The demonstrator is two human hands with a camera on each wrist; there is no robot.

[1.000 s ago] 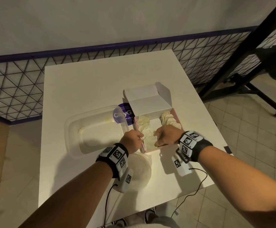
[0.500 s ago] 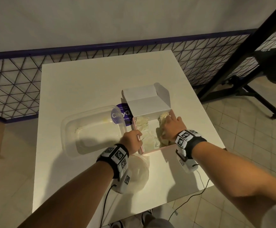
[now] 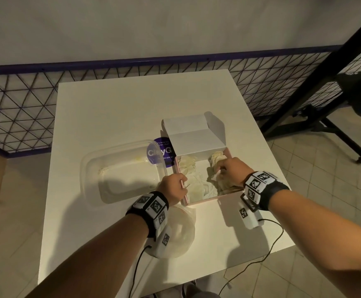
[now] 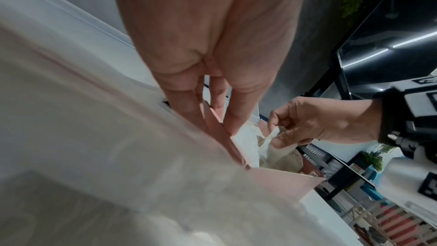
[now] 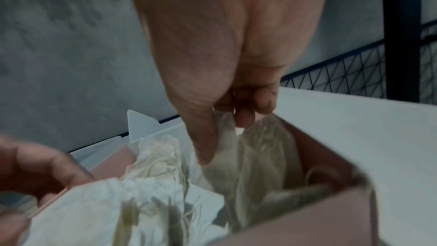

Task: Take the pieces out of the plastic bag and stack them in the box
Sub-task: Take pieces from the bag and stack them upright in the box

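Observation:
A pink box [image 3: 205, 201] with a white lid [image 3: 193, 137] standing up behind it sits mid-table. Pale crumpled pieces [image 3: 189, 166] lie inside it. My left hand [image 3: 174, 187] grips the box's left wall [image 4: 216, 128], thumb inside and fingers outside. My right hand [image 3: 229, 171] is inside the box at its right side and pinches one pale piece [image 5: 227, 149] between thumb and fingers; the same pinch shows in the left wrist view [image 4: 276, 136]. The plastic bag [image 3: 179, 231] lies slack on the table under my left wrist.
A clear plastic tub [image 3: 121, 171] stands left of the box, touching a purple round sticker [image 3: 160, 152]. Cables [image 3: 267, 239] trail off the table's near edge. A wire-mesh fence [image 3: 18, 112] runs behind the table, and a black stand [image 3: 325, 117] is at the right.
My right hand went from the box's near wall to its far right corner, then drew back a little, now pinching a piece. My left hand stayed on the left wall.

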